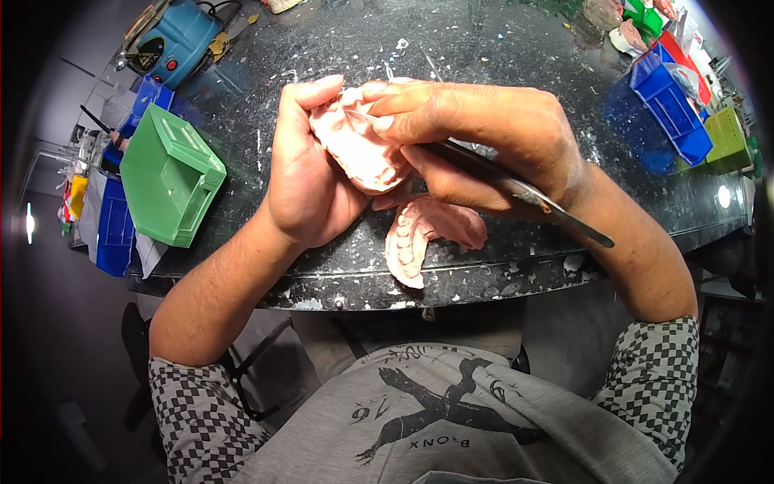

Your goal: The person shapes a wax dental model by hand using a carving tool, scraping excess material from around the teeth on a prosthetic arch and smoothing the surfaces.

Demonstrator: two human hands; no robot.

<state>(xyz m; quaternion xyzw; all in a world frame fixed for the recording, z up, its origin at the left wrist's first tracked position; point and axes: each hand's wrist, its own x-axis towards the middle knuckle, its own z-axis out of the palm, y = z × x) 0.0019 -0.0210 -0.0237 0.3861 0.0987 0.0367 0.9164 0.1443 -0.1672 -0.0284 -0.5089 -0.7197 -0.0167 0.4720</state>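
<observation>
My left hand [302, 173] is closed around a pale pink plaster dental cast [359, 149], holding it up over the bench. In my right hand [492, 137] is a slim dark-handled carving knife [556, 211]. Its handle slants down to the right across my palm, and its metal tip touches the upper part of the cast. The fingertips of my right hand rest close to the cast's edge. A second pink dental cast [419, 242], curved with a row of teeth, lies on the bench just below my hands near the front edge.
A black bench [339, 278] spotted with white residue spreads around me. At left stand a green plastic bin [173, 181], a blue bin [115, 230] and a blue machine [176, 44]. At right are another blue bin [669, 105], a green box [728, 137] and more casts [629, 36].
</observation>
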